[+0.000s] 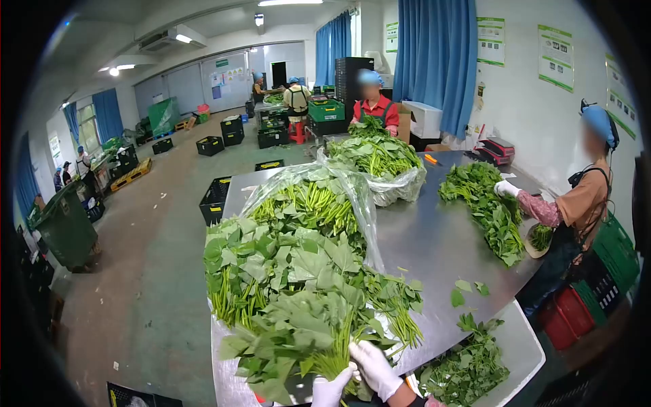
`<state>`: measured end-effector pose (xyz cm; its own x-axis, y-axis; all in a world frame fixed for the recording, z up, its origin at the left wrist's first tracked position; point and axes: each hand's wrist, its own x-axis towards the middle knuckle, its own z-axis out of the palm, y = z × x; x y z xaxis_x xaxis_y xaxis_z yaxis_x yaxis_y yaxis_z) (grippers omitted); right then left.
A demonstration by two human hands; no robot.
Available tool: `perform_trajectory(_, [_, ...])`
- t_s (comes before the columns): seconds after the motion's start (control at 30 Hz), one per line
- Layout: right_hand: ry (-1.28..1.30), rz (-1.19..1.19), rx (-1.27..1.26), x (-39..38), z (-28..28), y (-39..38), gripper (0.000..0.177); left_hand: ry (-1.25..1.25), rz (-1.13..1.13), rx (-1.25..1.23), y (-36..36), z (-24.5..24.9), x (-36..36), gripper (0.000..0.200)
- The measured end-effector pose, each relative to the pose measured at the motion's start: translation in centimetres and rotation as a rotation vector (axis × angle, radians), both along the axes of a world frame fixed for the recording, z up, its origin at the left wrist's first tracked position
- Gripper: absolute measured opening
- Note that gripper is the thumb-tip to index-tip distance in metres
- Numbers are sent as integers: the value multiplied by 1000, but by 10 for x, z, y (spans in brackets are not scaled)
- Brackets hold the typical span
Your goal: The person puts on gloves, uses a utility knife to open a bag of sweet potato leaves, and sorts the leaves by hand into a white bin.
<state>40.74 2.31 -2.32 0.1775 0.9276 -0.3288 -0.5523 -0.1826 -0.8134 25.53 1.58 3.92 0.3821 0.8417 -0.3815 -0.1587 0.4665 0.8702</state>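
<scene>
Both my hands wear white gloves at the bottom centre of the view. My left hand and my right hand grip the stems of a bunch of leafy greens together, just over the near edge of the steel table. Its leaves fan out toward the left. Right behind the bunch lies a big pile of the same greens on an opened clear plastic bag.
A second bagged pile sits farther back. At the right a co-worker's gloved hand rests on another heap of greens. A white tray with trimmings lies at lower right. Black crates and a green bin stand on the floor at left.
</scene>
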Motion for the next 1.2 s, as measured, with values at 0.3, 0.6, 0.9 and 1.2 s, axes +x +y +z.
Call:
perform_trajectory(0.3, [570, -359, 114, 88, 16, 33, 33, -51, 25, 31, -6, 4, -42, 16])
perform_trajectory(0.6, [295, -528, 215, 169, 15, -11, 40, -374, 412, 72, 11, 9, -57, 9])
perform_trajectory(0.9, [-512, -184, -90, 77, 47, 18, 19, -258, 557, 281, 9, -11, -36, 15])
perform_trajectory(1.2, [-1582, -111, -260, 68, -4, 55, 25, -205, 597, 284, 9, -1, -38, 9])
